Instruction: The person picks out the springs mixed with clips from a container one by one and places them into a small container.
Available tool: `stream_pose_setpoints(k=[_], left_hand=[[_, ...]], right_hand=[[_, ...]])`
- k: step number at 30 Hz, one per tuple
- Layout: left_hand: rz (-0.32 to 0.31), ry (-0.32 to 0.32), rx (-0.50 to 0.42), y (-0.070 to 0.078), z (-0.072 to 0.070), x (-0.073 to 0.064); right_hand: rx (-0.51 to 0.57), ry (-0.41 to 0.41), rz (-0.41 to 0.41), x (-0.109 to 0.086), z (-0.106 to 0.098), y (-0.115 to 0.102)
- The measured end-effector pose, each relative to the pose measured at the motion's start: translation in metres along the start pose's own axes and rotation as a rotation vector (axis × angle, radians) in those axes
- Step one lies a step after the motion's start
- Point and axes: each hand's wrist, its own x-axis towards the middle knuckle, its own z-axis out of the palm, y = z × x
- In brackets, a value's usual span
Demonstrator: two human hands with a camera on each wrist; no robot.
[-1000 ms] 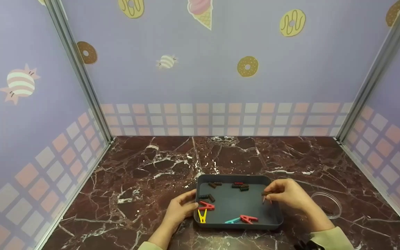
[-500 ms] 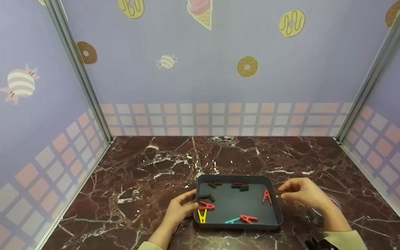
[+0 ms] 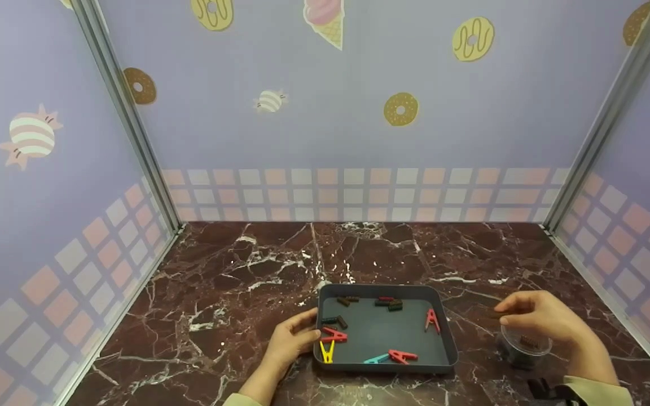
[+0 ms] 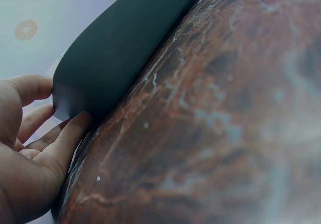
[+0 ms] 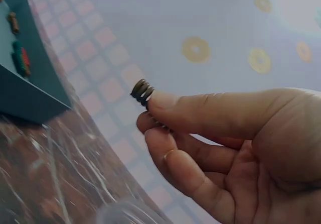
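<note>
At the left wall of a dark grey tray [image 3: 384, 369], my left hand [image 3: 291, 341] holds it, the thumb right at the rim. In the left wrist view, fingers touch the tray's corner low to the table. To the right of the tray, my right hand [image 3: 550, 321] pinches a small dark coil spring [image 5: 142, 91] between thumb and fingers, close over a clear round container [image 3: 528, 354] with springs in it. In the tray lie red clothespins [image 3: 432, 320], a yellow clothespin [image 3: 327, 352], a blue clothespin [image 3: 377, 358] and several brown, black and red springs [image 3: 390, 303].
A dark red marbled tabletop [image 3: 257, 270] with white veins carries everything. Patterned panels [image 3: 359, 135] close off the back and both sides, with metal posts [image 3: 139, 124] at the corners.
My right hand has moved right with the spring, from over the tray's right side to above the clear container. A red clothespin it partly covered now shows. The left hand stays put.
</note>
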Motion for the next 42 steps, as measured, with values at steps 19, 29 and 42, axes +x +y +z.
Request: stream_pose_setpoints(k=[19,29,42], left_hand=[[0.011,0.011,0.022,0.000,-0.001,-0.002],[-0.014,0.001,0.010,0.002,-0.001,-0.001],[-0.015,-0.006,-0.045,0.003,0.000,-0.001]], right_hand=[[-0.033,-0.034,0.165,-0.026,-0.027,0.031],[-0.107,-0.011,0.192,-0.025,-0.025,0.031],[-0.109,-0.016,0.190,-0.024,-0.025,0.030]])
